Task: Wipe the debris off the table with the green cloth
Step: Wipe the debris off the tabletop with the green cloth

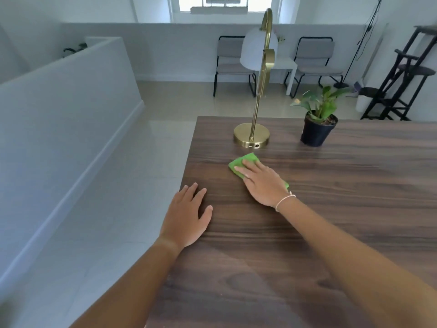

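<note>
A folded green cloth (243,162) lies on the dark wooden table (354,185), just in front of the lamp base. My right hand (262,183) presses flat on the cloth with fingers spread, covering most of it; a corner of green shows by my wrist. My left hand (186,218) rests palm down at the table's left edge, fingers apart, holding nothing. I can make out no debris on the wood.
A brass lamp (251,136) with a white shade stands at the back of the table. A potted plant (318,131) sits to its right. The table's left edge drops to a tiled floor (142,174). Chairs stand by the far wall.
</note>
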A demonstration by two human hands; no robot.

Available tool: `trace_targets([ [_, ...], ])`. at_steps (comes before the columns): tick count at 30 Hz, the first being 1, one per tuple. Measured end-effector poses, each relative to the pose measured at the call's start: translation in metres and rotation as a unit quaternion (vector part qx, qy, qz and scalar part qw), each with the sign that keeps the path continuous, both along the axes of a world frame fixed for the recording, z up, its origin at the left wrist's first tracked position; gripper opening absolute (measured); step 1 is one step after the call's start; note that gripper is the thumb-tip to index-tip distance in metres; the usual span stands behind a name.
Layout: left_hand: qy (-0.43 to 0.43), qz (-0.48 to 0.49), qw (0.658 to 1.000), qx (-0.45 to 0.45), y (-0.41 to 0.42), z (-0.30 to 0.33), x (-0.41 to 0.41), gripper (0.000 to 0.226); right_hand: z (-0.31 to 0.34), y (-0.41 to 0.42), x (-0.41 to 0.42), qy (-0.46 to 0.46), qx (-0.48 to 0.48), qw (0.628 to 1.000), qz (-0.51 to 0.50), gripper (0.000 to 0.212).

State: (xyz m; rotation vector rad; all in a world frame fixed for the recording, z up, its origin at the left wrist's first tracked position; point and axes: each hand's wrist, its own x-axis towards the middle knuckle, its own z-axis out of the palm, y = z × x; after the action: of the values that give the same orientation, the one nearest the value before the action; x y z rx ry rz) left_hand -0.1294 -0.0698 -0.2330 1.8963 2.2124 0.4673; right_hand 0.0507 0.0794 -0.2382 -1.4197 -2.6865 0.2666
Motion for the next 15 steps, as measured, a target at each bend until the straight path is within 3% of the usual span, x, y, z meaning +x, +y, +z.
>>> trace_targets([
  [4, -0.012, -0.004, 1.000, 0.003, 0.000, 0.000, -0.002, 0.055, 0.003, -0.029, 0.021, 0.025, -0.019, 0.995, 0.094, 0.052],
  [7, -0.017, -0.006, 1.000, 0.009, 0.000, -0.002, -0.002, 0.055, 0.003, 0.011, 0.043, 0.006, -0.017, 1.000, 0.018, 0.046],
  [10, -0.019, -0.003, 1.000, 0.014, 0.001, -0.004, -0.003, 0.055, 0.001, 0.034, 0.000, -0.009, -0.002, 0.999, -0.053, 0.047],
  [15, -0.080, 0.012, 0.996, 0.041, -0.001, -0.004, -0.006, 0.049, 0.000, -0.003, -0.085, 0.006, -0.025, 0.994, 0.102, 0.045],
])
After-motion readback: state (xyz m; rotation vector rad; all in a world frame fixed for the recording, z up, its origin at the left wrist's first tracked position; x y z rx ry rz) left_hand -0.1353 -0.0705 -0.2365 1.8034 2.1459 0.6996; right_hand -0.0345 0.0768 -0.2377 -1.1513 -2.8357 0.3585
